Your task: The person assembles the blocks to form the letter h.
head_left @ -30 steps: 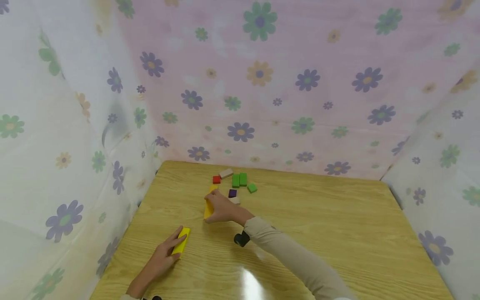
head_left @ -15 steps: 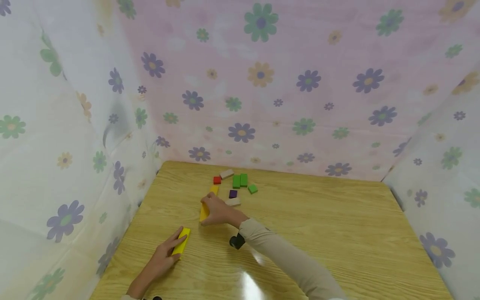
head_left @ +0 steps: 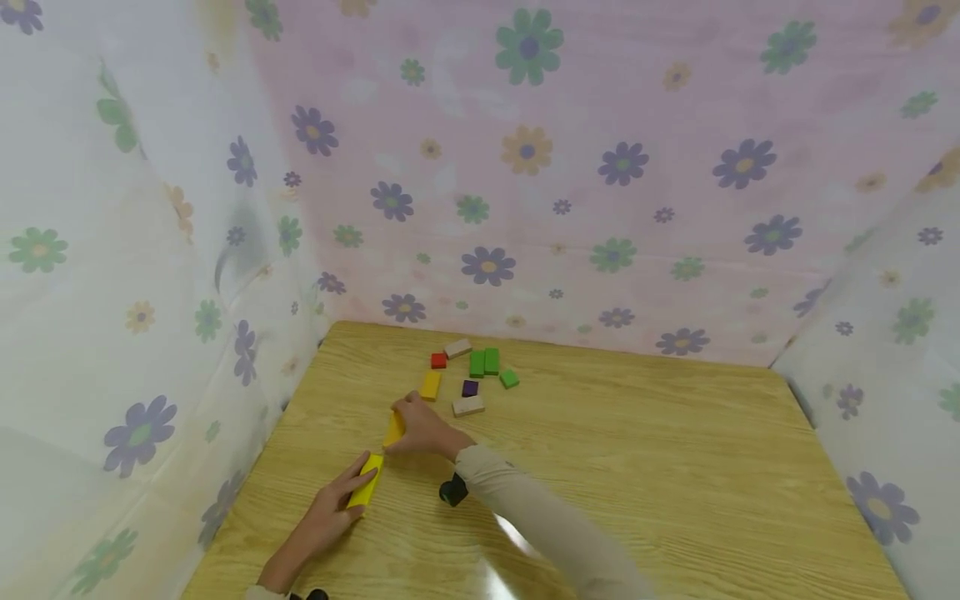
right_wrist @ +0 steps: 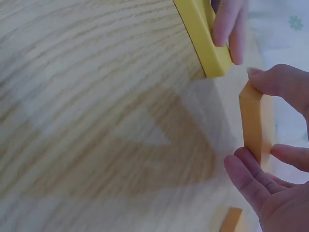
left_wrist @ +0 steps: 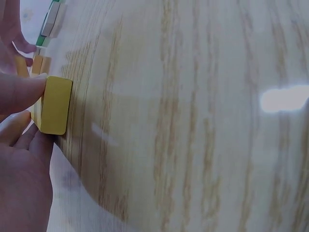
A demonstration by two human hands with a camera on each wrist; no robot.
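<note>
From the head view I have the left hand (head_left: 328, 506) lowest, at lower left of the frame, thumb and fingers pinching a yellow block (left_wrist: 57, 105) that rests on the tabletop (head_left: 645, 467). Just above and right of it, the right hand (head_left: 426, 427) pinches an orange block (head_left: 393, 427) by its ends; I cannot tell whether that touches the wood. Beyond them, toward the centre, lie another orange block (head_left: 431, 386), a pale block (head_left: 468, 406), a purple cube (head_left: 470, 388), green blocks (head_left: 491, 361), a red cube (head_left: 438, 360) and a second pale block (head_left: 458, 348) near the back edge. The glossy grain carries glare at bottom centre, and I see a broad stretch of wood running right, giving the right arm room sideways. The left edge slants close beside the left hand; flowered hangings (head_left: 570, 100) wall the back and both sides.
</note>
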